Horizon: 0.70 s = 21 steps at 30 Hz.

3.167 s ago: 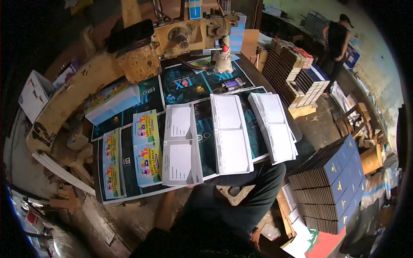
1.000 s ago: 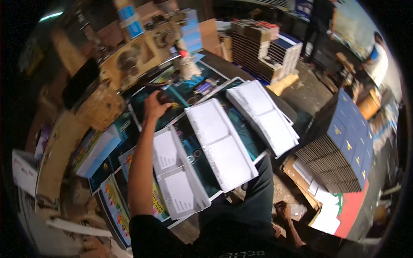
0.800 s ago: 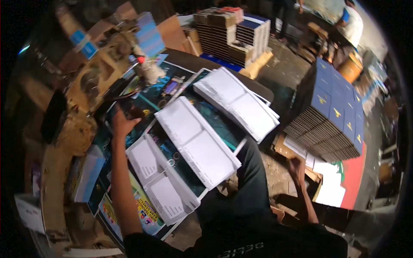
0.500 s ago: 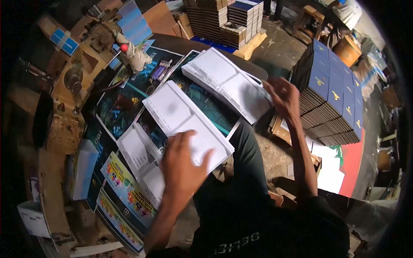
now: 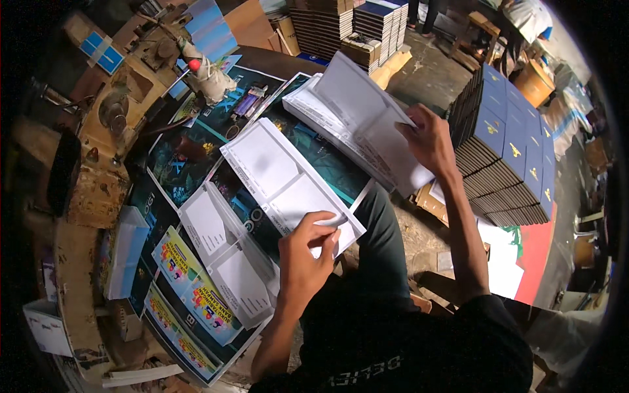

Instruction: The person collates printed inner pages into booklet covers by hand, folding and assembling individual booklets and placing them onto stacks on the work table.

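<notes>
My right hand (image 5: 429, 141) grips the edge of a white printed sheet (image 5: 377, 124), raised and tilted above the right-hand paper stack (image 5: 304, 108). The sheet carries two page panels. Over the near end of the middle stack of white printed sheets (image 5: 265, 160), my left hand (image 5: 308, 259) has its thumb and fingers drawn together in a pinch. Whether a sheet's edge is caught between them I cannot tell. A third stack of folded white sheets (image 5: 226, 262) lies to the left, its layers slightly fanned.
Dark printed sheets (image 5: 183, 154) cover the work table. Yellow printed sheets (image 5: 196, 288) lie at its near left, beside rusty machinery (image 5: 98, 196). A wrapped object with a red knob (image 5: 194, 65) stands farther back. Blue-covered books (image 5: 504, 137) are piled at right.
My right hand has lifted a sheet off the right stack, tilting it up. My left hand has moved right and closed from spread fingers into a pinch.
</notes>
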Available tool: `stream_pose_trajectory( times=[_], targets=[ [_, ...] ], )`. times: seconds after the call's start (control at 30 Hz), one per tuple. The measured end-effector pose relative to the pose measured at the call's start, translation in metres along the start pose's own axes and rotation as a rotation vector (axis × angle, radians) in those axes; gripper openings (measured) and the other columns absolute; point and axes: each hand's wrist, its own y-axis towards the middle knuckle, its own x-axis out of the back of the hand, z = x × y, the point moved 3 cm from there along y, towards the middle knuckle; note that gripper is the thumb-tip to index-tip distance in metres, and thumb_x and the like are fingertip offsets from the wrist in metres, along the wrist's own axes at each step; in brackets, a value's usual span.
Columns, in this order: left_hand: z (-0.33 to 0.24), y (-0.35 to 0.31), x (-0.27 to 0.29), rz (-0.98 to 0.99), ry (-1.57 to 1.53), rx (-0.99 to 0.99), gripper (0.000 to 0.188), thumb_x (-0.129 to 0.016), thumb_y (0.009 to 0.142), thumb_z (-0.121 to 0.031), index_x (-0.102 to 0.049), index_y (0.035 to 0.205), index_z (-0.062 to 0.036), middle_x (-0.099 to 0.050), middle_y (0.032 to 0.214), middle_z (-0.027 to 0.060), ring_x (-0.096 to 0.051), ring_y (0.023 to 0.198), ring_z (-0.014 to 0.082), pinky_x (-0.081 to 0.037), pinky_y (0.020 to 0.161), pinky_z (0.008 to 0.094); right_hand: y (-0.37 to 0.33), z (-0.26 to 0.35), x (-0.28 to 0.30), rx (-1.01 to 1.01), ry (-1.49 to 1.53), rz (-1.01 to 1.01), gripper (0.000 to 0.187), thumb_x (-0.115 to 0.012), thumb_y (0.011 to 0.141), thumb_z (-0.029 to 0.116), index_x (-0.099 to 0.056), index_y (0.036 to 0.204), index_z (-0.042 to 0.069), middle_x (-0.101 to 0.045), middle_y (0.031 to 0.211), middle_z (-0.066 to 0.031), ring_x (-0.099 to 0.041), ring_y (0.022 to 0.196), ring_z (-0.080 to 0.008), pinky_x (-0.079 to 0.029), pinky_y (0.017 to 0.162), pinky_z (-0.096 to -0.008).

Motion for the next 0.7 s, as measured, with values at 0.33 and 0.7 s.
stream_pose_trajectory(
  times=[0.33, 0.7],
  targets=[
    [-0.009, -0.038, 0.013, -0.281, -0.488, -0.076, 0.042, -0.059, 0.093, 0.004, -0.041, 0.131, 0.0024, -0.059, 0.108, 0.0135, -0.059, 0.096, 0.0153, -0.050, 0.083, 0.0246, -0.040, 0.045, -0.004, -0.107, 0.753, 0.161, 0.048, -0.070, 0.089, 0.010, -0.053, 0.134, 0.003, -0.069, 0.103, -0.0129, -0.064, 0.092, -0.0148, -0.050, 0.080, -0.0266],
    [-0.001, -0.084, 0.087, -0.193, 0.316, 0.002, 0.048, -0.082, 0.078, -0.020, -0.057, 0.116, -0.0039, -0.056, 0.108, 0.0098, -0.059, 0.097, 0.0271, -0.049, 0.089, 0.0413, -0.075, 0.078, -0.092, -0.362, 0.684, 0.530, 0.051, -0.058, 0.092, 0.011, -0.047, 0.141, -0.001, -0.056, 0.133, -0.0191, -0.054, 0.122, -0.0254, -0.042, 0.103, -0.0315]
  ],
)
